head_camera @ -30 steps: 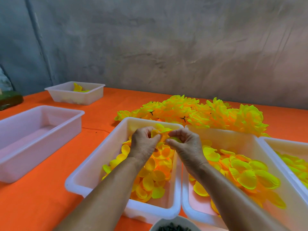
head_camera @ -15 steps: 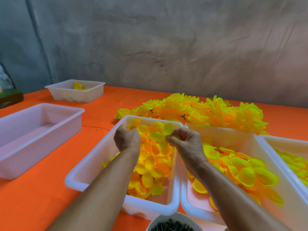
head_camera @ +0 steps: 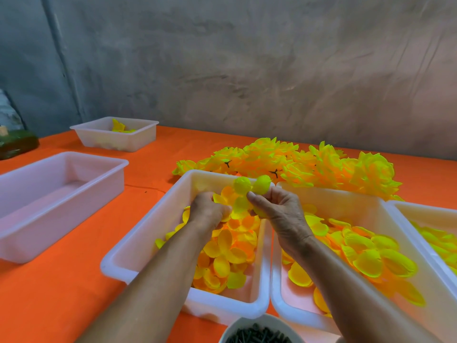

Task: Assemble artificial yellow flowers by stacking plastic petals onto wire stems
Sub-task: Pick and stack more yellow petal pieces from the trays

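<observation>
1. The left hand (head_camera: 207, 212) was curled on loose petals (head_camera: 231, 256) in the middle tub (head_camera: 138, 246); some could spill.
2. The right hand (head_camera: 279, 211) pinched a petal piece (head_camera: 251, 186) above the tub; a weak pinch could drop it.

Your orange tablecloth (head_camera: 61, 293) is lying under an empty white plastic tub (head_camera: 57, 199), a dark green object (head_camera: 17, 147) is sitting at the far left edge, and a grey plastered wall (head_camera: 272, 70) is standing behind.

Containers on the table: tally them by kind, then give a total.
White bins: 5, namely far, left, middle, right, edge.
Bowls: 1, holding dark pieces.
Total: 6.
</observation>
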